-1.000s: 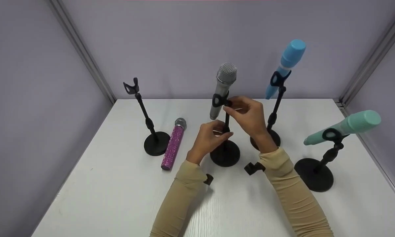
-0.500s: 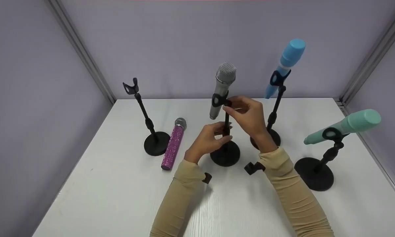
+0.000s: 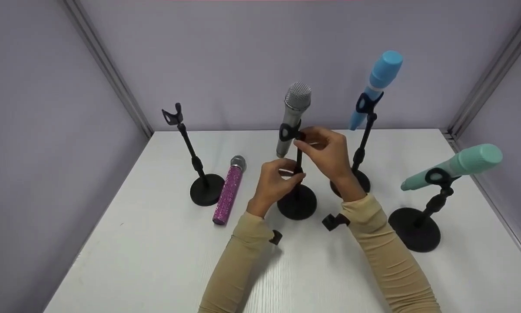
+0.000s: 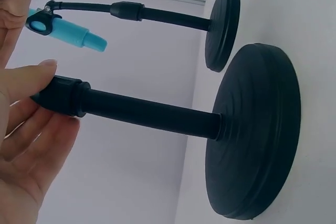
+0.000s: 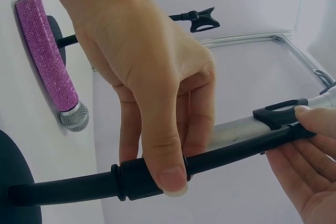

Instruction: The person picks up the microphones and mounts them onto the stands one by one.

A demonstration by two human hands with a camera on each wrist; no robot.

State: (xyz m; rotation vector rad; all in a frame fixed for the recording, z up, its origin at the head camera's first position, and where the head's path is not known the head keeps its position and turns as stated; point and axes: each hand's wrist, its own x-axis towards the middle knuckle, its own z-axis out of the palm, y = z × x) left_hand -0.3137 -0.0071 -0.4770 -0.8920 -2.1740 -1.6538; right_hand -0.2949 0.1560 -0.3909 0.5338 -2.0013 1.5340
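A silver microphone (image 3: 298, 98) sits tilted in the clip of a black microphone stand (image 3: 297, 206) at the middle of the table. My left hand (image 3: 274, 184) grips the collar (image 4: 60, 95) halfway up the stand's pole between thumb and fingers. Higher up, my right hand (image 3: 325, 150) pinches the joint just under the clip (image 5: 281, 114). The stand's round base (image 4: 252, 129) rests on the table. Left of my left hand lies a pink glittery microphone (image 3: 229, 191) with a silver head.
A black stand (image 3: 205, 190) with a bare clip stands at the left. Behind my right hand, another stand holds a blue microphone (image 3: 384, 71). A low stand at the right carries a mint-green microphone (image 3: 460, 165). Grey panels (image 3: 243, 65) close in the white table (image 3: 156, 261).
My left hand's fingers loosened around the collar half a second ago, with the hand slightly lower and further left, and now close on it again. The right hand stays at the clip joint.
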